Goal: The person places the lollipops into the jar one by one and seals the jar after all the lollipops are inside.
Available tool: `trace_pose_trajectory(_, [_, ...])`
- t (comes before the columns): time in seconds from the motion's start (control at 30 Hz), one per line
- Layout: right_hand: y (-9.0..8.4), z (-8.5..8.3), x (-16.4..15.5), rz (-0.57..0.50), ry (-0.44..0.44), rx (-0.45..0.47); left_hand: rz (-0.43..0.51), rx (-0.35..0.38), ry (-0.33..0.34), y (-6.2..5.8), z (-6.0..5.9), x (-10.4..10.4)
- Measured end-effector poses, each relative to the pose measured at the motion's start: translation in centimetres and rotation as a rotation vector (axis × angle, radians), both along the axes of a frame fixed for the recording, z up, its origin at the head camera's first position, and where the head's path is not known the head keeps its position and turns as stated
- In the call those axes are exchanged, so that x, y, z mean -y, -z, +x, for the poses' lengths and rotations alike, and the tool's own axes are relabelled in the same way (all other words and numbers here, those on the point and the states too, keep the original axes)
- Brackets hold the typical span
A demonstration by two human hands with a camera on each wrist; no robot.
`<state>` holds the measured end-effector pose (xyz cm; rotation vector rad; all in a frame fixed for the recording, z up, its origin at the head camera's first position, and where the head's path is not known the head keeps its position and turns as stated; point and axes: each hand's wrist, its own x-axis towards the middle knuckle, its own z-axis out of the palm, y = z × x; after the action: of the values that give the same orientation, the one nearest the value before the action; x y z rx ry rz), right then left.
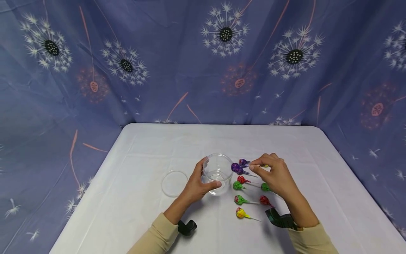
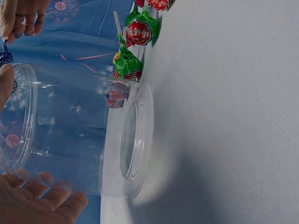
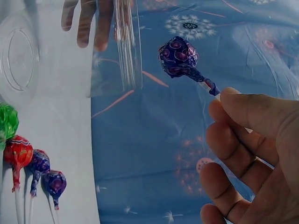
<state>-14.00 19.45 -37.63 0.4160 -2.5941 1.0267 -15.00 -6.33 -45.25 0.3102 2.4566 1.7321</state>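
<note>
- Left hand [image 1: 198,185] curls its fingers around a clear plastic cup [image 1: 217,173] on the counter [image 1: 142,148].
- Right hand [image 1: 274,174] pinches a purple lollipop [image 1: 243,162] by its stick, beside the cup's rim.

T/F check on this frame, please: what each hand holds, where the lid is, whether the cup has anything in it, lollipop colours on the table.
1. The left hand grips the clear plastic cup. True.
2. The right hand pinches a purple lollipop by its stick. True.
3. The lid sits on the cup. False: it lies flat on the white table, on the cup's left, apart from it.
4. The cup already holds several lollipops. False: it looks empty in the head view.
5. All lollipops on the table are purple. False: red ones, green ones and a yellow one lie there too.
</note>
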Motion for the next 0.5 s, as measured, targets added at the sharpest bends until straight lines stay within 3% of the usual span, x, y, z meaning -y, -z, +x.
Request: trace_pose_trajectory(0.5, [-0.9, -2.0, 2.8, 0.027, -0.083, -0.018, 0.006, 0.002, 0.002, 0.2, -0.2, -0.1])
